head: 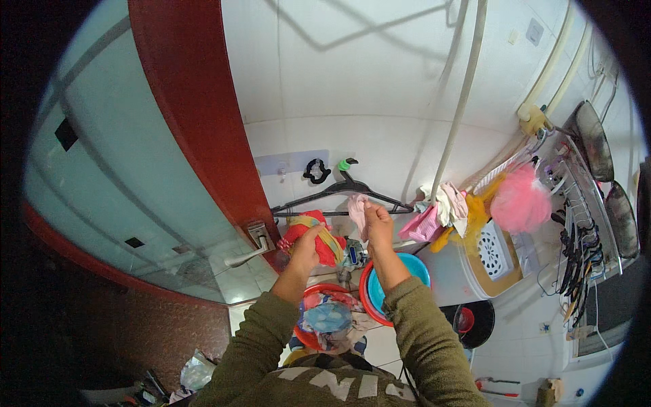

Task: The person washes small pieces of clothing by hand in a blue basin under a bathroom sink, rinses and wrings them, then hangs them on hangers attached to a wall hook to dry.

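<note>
Bunched red cloth with a yellow band (325,241) is in my left hand (304,249). A small pale pink cloth (358,216) is pinched between the fingers of my right hand (379,224). Both cloths are at the lower bar of a black plastic clothes hanger (351,186), which is up against the white wall; whether the pink cloth is looped over the bar, I cannot tell. Green material wraps part of the hanger's hook. Under the hands stands a red basin (311,340) heaped with wet-looking clothes (328,315).
A blue basin (414,265) sits inside another red one at right. Small cloths (450,203) and a pink mesh puff (521,198) hang beyond, near a rack of hangers (580,254) and a washing machine (447,267). A red-framed door with a handle (249,257) stands left.
</note>
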Demonstrator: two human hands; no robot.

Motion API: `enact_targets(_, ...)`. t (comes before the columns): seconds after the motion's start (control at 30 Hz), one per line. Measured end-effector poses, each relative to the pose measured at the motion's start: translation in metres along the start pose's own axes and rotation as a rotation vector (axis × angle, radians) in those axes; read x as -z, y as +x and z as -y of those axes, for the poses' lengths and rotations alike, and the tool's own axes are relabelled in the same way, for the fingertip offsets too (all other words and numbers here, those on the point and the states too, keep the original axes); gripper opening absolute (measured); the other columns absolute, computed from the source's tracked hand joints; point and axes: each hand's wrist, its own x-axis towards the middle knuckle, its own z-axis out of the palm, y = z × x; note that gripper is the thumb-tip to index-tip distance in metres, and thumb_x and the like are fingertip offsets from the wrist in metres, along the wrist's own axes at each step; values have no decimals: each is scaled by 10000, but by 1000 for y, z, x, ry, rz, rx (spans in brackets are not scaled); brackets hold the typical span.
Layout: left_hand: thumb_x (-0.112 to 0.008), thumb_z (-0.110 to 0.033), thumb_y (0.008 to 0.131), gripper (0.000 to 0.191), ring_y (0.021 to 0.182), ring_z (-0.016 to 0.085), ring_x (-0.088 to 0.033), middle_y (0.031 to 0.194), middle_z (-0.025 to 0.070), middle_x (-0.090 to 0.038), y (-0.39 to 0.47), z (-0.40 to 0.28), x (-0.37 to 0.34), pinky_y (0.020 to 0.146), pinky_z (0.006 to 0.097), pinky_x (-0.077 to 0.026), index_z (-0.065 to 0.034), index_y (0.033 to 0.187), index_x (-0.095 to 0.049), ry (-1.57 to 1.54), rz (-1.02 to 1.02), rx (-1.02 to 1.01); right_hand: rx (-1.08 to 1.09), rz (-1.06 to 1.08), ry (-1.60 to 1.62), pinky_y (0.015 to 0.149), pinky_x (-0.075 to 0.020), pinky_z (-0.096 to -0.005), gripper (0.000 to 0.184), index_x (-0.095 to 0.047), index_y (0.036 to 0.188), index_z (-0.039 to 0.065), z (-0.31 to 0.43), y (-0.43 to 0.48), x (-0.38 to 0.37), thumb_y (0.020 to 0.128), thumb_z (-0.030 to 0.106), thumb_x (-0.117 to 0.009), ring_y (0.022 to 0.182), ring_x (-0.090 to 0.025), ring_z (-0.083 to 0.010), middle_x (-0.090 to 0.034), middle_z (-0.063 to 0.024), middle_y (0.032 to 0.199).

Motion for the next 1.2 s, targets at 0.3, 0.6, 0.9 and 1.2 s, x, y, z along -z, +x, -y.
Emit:
enact_targets(0.3, -595, -181, 894, 270, 946, 261, -615, 1032, 100, -638, -18, 1, -4, 841, 449, -519, -100, 1144, -534, 57, 11, 62, 474, -122, -1033, 761, -510, -402, 279, -565, 1129, 69, -28, -2, 17, 872, 176, -584, 971, -616, -336, -584, -138, 1205)
enact_targets(0.6, -541, -147, 879, 418, 1071, 291, -584, 1176, 140, -604, -15, -16, -10, 956, 458, -459, -55, 1280, -464, 5, 155, 2, 754, 77, -1134, 798, -475, -424, 279, -577, 1087, 42, 4, -51, 6, 816, 105, -605, 963, -580, -367, -609, -161, 1047)
enact_targets(0.9, -507, -192, 859, 453, 1134, 322, -557, 1241, 158, -567, -28, -14, 17, 1000, 469, -426, -28, 1280, -472, 108, 254, 199, 442, 288, -790, 626, -469, -339, 75, -630, 857, 30, -11, -70, -8, 834, 102, -634, 683, -595, -245, -613, -102, 778)
enact_targets(1.2, -523, -256, 903, 372, 1080, 273, -566, 1187, 126, -582, -32, -21, 34, 962, 440, -446, -63, 1220, -526, 108, 175, 172, -33, 204, 263, 747, -466, -289, 41, -508, 936, 95, 30, -79, 1, 922, 132, -500, 811, -541, -131, -549, -24, 862)
